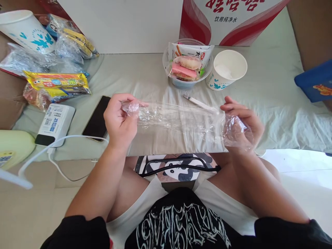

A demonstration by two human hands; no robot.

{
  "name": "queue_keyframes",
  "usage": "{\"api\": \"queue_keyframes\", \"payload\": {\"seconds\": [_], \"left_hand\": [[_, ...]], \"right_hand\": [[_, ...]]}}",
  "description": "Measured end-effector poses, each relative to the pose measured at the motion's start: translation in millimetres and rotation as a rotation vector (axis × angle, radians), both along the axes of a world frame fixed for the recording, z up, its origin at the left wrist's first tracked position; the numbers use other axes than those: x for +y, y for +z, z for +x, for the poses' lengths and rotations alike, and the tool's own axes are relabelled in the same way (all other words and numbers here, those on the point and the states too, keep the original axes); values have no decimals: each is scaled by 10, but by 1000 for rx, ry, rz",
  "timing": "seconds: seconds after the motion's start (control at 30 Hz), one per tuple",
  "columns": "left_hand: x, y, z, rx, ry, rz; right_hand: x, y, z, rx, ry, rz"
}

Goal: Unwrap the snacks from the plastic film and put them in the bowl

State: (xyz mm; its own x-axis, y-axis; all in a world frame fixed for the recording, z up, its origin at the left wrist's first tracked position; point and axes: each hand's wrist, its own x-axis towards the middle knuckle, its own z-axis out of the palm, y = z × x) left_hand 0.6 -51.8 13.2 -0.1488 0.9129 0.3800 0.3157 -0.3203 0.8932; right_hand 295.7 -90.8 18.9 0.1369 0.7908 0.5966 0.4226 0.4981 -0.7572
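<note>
A sheet of clear plastic film [178, 121] is stretched between my two hands above the front of the cloth-covered surface. My left hand [120, 119] pinches its bunched left end between thumb and fingers. At the other end, my right hand [242, 124] is closed on the film, which is bunched over the palm and thumb. Whether it is a bag or a flat wrap, I cannot tell. Just behind the film lies a white-handled craft knife [198, 102]. Farther back, a clear plastic bowl [178, 83] holds packaged snacks [190, 62], and a paper cup [220, 81] stands beside it.
At left are a black phone [97, 119], a white power bank [57, 121] with a cable, snack packets [58, 81], crumpled plastic and another paper cup [28, 31]. A red-and-white carton [223, 27] stands at the back. A blue object [315, 79] is at right.
</note>
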Motion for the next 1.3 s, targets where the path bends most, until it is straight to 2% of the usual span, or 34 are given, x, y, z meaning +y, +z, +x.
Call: {"api": "queue_keyframes", "payload": {"seconds": [0.1, 0.2, 0.27, 0.37, 0.47, 0.53, 0.6, 0.67, 0.73, 0.83, 0.9, 0.97, 1.03, 1.13, 1.23, 1.3], "left_hand": [[56, -20, -2, -42, -3, -57], [33, 65, 44, -148, -15, 67], [-24, 148, 73, -227, -37, 92], [-76, 200, 66, -265, -16, 11], [0, 108, 3, -249, -25, -164], [105, -3, -33, -221, -55, -326], [219, -118, -39, -210, -76, -413], [325, -216, -12, -205, -78, -403], [416, -286, 29, -200, -44, -321], [519, -339, 57, -173, 21, -206], [561, -343, 36, -178, 20, -197], [580, -331, -5, -228, -57, -277], [584, -312, -44, -272, -209, -429], [583, -283, -68, -248, -374, -606], [587, -274, -66, -228, -373, -584], [594, -296, -66, -241, -360, -518]], "right_hand": [[-7, -14, 0, 35, 8, 0], [-75, 17, 27, 39, -45, -88], [-130, 62, 60, 32, -57, -124], [-150, 117, 111, 96, -73, -154], [-58, 103, 138, 193, -107, -316], [43, 39, 145, 217, -104, -435], [149, -61, 143, 225, -95, -498], [239, -168, 131, 241, -83, -541], [304, -250, 109, 275, -34, -584], [365, -298, 78, 265, 100, -647], [399, -299, 76, 239, 127, -655], [436, -292, 94, 262, 80, -629], [471, -281, 122, 274, -5, -607], [500, -251, 159, 164, -161, -602], [489, -239, 178, 86, -280, -538], [472, -262, 186, 88, -281, -518]]}}
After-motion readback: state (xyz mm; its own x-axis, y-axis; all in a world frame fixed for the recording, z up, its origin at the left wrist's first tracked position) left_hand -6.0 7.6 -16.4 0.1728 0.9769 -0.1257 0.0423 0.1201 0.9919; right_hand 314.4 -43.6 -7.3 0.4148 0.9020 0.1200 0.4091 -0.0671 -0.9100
